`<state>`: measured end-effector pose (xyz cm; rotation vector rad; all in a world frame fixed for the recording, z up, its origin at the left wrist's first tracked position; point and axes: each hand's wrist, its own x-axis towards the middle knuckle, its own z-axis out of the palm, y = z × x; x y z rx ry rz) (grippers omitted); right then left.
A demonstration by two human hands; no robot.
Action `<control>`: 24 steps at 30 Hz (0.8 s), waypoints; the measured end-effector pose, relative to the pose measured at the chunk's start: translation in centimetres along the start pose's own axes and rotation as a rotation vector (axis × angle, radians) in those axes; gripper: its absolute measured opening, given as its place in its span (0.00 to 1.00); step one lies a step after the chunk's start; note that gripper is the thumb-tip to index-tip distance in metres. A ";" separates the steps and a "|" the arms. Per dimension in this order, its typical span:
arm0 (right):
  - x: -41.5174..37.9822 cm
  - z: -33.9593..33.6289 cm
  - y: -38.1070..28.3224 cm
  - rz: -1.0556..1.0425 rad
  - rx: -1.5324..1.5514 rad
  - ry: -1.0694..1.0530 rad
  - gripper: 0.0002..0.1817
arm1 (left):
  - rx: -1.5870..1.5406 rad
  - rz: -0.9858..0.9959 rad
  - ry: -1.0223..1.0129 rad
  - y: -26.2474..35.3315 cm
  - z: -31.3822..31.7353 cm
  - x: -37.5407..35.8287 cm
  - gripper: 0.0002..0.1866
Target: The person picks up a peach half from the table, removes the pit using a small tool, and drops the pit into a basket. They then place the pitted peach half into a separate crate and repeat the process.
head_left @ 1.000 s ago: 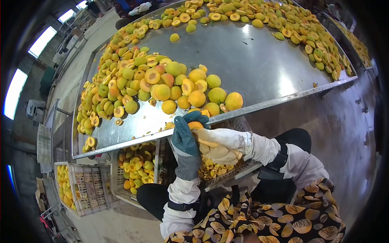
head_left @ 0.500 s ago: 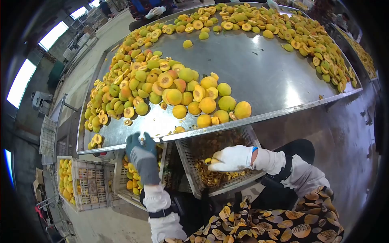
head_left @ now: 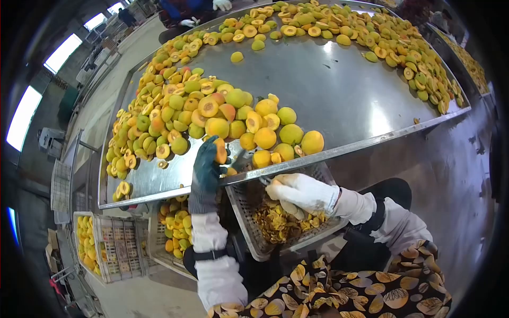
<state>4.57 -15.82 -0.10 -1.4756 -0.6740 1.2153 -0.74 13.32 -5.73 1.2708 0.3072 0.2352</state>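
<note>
My left hand (head_left: 205,167), in a dark teal and grey glove, reaches over the near edge of the metal table (head_left: 307,69). Its fingers curl round a yellow-orange peach half (head_left: 220,151). Heaped just beyond it are peaches (head_left: 208,106), many of them halved with the cut face showing. My right hand (head_left: 303,192), in a white glove, is closed above a plastic crate (head_left: 245,225) of peach scraps (head_left: 278,225). A small grey metal tool (head_left: 264,180) pokes out from its fingertips; most of it is hidden.
Below the table's left corner stand a crate of peaches (head_left: 175,225) and another slatted crate (head_left: 119,249). More peach halves (head_left: 366,32) line the table's far side. Across the table is a person in dark blue, with a white-gloved hand (head_left: 221,5).
My left hand has moved forward and right over the table and closed on a peach half. My right hand has risen toward the table edge, and the yellow piece at its fingertips is gone.
</note>
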 end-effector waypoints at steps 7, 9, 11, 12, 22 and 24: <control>-0.3 0.7 -2.1 -0.004 -0.120 0.194 0.28 | 0.645 0.521 -0.099 -0.7 8.9 -5.6 0.29; 0.1 0.8 -1.5 -0.027 -0.338 0.287 0.30 | 0.143 0.301 -0.079 -2.1 9.8 -5.4 0.26; 0.6 0.9 -0.7 -0.079 -0.466 0.345 0.30 | -0.223 0.135 -0.030 -3.6 9.8 -4.9 0.24; 0.9 1.1 -0.1 -0.137 -0.529 0.410 0.30 | -0.191 0.164 0.011 -4.0 9.9 -4.6 0.25; 0.9 1.4 1.4 -0.254 -0.741 0.599 0.29 | -0.037 0.199 0.198 -3.0 13.0 -6.0 0.35; 0.9 1.3 1.5 -0.257 -0.743 0.602 0.29 | 0.032 0.197 0.206 -3.0 12.9 -6.1 0.36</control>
